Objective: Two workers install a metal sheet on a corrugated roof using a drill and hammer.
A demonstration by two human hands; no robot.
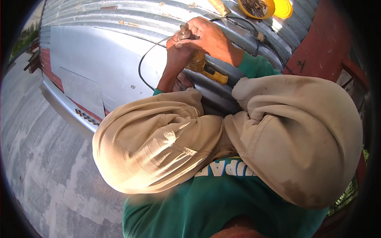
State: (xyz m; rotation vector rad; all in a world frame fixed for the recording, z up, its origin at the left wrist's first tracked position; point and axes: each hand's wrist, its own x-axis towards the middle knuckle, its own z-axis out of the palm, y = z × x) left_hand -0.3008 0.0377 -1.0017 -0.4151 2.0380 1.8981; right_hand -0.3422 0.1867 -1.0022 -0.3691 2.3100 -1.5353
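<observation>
1. The fingers (194, 27) of both hands are curled in narrow around the metal nose of a yellow power tool (197, 61); some fingertips are hidden.
2. The left hand (177, 53) grips the tool's neck from its 9 o'clock side; the right hand (212, 39) closes on it from 1 o'clock.
3. The tool sits near 12 o'clock in the view, beyond the knees, its nose toward 11 and its yellow tail end toward 4.
4. From the tool, a yellow tub (270, 8) of small dark pieces is between 1 and 2 o'clock, its yellow lid (283, 8) just beside it; a wood piece (218, 7) lies near 1.
5. A black cable (139, 70) loops at 9 o'clock over a smooth grey sheet (113, 51).
6. Corrugated metal (91, 18) spreads behind, from 10 to 2; a red beam (315, 43) is near 3.
</observation>
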